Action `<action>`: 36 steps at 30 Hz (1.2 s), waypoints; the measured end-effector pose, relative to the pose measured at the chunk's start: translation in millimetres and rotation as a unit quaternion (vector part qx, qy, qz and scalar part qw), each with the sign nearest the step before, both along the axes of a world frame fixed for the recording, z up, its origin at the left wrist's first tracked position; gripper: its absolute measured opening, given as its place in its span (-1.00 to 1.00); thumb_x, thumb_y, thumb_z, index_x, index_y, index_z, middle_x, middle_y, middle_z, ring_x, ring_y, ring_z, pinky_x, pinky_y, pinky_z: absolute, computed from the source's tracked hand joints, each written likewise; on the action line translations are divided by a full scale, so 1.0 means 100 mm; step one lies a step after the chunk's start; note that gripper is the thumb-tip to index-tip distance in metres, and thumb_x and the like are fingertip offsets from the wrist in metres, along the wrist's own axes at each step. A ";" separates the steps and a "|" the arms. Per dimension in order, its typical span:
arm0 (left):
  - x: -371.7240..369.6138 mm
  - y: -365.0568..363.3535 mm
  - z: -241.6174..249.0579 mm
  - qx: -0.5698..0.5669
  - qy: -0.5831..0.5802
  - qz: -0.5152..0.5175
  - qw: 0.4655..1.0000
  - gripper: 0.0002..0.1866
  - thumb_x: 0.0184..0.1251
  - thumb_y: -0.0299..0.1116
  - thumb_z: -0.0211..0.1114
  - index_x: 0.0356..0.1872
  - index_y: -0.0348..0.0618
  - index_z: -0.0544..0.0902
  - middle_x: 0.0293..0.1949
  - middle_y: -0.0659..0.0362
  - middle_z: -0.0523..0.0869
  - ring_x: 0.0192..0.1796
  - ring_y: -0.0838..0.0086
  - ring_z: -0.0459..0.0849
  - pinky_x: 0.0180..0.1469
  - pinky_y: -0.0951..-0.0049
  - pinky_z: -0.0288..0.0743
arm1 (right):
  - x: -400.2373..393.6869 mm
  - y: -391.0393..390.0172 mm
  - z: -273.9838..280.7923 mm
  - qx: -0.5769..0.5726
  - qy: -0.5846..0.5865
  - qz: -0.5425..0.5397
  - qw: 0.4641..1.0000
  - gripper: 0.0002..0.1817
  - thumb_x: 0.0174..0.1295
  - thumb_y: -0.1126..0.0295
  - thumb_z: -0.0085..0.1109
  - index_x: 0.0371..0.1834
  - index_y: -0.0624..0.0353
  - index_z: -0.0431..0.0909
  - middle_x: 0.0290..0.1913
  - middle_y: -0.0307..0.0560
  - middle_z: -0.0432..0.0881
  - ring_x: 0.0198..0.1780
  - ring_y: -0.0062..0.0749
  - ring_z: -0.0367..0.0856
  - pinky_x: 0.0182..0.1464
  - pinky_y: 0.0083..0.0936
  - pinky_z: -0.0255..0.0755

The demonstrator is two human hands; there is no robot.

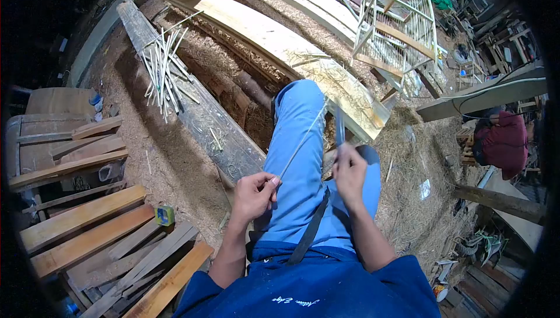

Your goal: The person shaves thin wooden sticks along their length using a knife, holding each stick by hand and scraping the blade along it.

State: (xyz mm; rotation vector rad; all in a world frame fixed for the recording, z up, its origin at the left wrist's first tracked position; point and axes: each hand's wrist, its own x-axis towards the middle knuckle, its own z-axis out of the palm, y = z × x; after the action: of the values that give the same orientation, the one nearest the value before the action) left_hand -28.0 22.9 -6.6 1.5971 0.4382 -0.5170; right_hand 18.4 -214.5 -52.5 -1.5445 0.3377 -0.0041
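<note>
Our left hand [255, 194] pinches a thin stick [303, 140] between thumb and forefinger; from that grip it slants forward and rightward above our blue trousers [294, 122], its far end near the blurred tool [340, 125] clasped in our right hand [350, 172]. Loose pale sticks [165, 73] lie on a plank [224, 137] farther left.

Over our matt cloth trousers [293, 121] we see a matt wooden stick [303, 142]; left of them, a rough wooden plank [224, 144].
</note>
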 end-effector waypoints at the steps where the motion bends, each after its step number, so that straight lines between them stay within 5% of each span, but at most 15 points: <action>1: 0.01 -0.02 0.03 0.017 0.008 -0.001 1.000 -0.78 0.55 -0.33 0.27 -0.23 -0.28 0.74 -0.60 0.27 0.64 -0.65 0.69 0.52 -0.60 0.62 0.35 | -0.09 0.05 0.00 -0.042 -0.012 0.055 0.998 -0.74 0.53 0.34 0.16 0.06 0.29 0.69 -0.48 -0.20 0.55 -0.56 -0.61 0.47 -0.47 -0.59 0.37; 4: 0.01 -0.03 0.01 0.032 0.008 -0.001 0.999 -0.77 0.55 -0.31 0.26 -0.23 -0.27 0.74 -0.62 0.27 0.63 -0.67 0.69 0.50 -0.63 0.61 0.32 | -0.27 0.11 0.14 -0.187 -0.133 0.191 0.954 -0.61 0.33 0.58 0.25 0.24 0.17 0.68 -0.34 -0.07 0.66 -0.38 -0.37 0.58 -0.20 -0.50 0.50; 10: 0.02 -0.12 -0.03 0.079 -0.018 0.006 0.997 -0.77 0.53 -0.32 0.30 -0.28 -0.27 0.74 -0.65 0.29 0.61 -0.66 0.71 0.51 -0.63 0.62 0.30 | -0.37 0.21 0.35 -0.294 -0.146 0.286 0.900 -0.55 0.27 0.38 0.37 0.25 -0.18 0.69 -0.43 -0.08 0.52 -0.48 -0.14 0.57 -0.40 -0.23 0.50; 15: 0.03 -0.16 -0.15 0.131 -0.059 0.005 0.990 -0.75 0.45 -0.31 0.35 -0.34 -0.32 0.76 -0.66 0.22 0.66 -0.62 0.66 0.55 -0.54 0.47 0.35 | -0.40 0.23 0.37 -0.330 -0.150 0.295 0.884 -0.55 0.28 0.33 0.35 0.26 -0.21 0.67 -0.45 -0.10 0.52 -0.49 -0.12 0.61 -0.45 -0.19 0.50; 21: -0.04 -0.12 -0.23 0.099 -0.077 0.012 0.992 -0.76 0.45 -0.33 0.34 -0.31 -0.33 0.77 -0.64 0.26 0.64 -0.54 0.74 0.48 -0.50 0.51 0.31 | -0.43 0.28 0.33 -0.368 -0.148 0.278 0.875 -0.59 0.32 0.30 0.29 0.25 -0.29 0.67 -0.45 -0.14 0.53 -0.51 -0.12 0.63 -0.50 -0.17 0.46; 23: -0.07 -0.12 -0.23 0.085 -0.086 0.019 0.993 -0.77 0.53 -0.35 0.30 -0.31 -0.30 0.75 -0.60 0.42 0.56 -0.57 0.79 0.39 -0.54 0.63 0.18 | -0.44 0.30 0.33 -0.373 -0.149 0.271 0.875 -0.60 0.33 0.30 0.28 0.24 -0.30 0.67 -0.45 -0.15 0.53 -0.51 -0.12 0.63 -0.51 -0.17 0.45; 36: -0.56 0.10 0.01 -0.005 -0.008 0.063 0.998 -0.77 0.53 -0.32 0.31 -0.28 -0.29 0.74 -0.68 0.37 0.53 -0.70 0.76 0.36 -0.65 0.63 0.13 | -0.30 0.27 0.16 -0.409 -0.161 0.212 0.873 -0.61 0.33 0.31 0.29 0.23 -0.25 0.68 -0.47 -0.14 0.52 -0.52 -0.13 0.61 -0.50 -0.17 0.45</action>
State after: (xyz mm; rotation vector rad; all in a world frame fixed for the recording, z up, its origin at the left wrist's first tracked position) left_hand -84.1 32.9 -5.8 1.5515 0.5200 -0.4095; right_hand -11.3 -187.3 -36.1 -2.3927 -0.3329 -0.0681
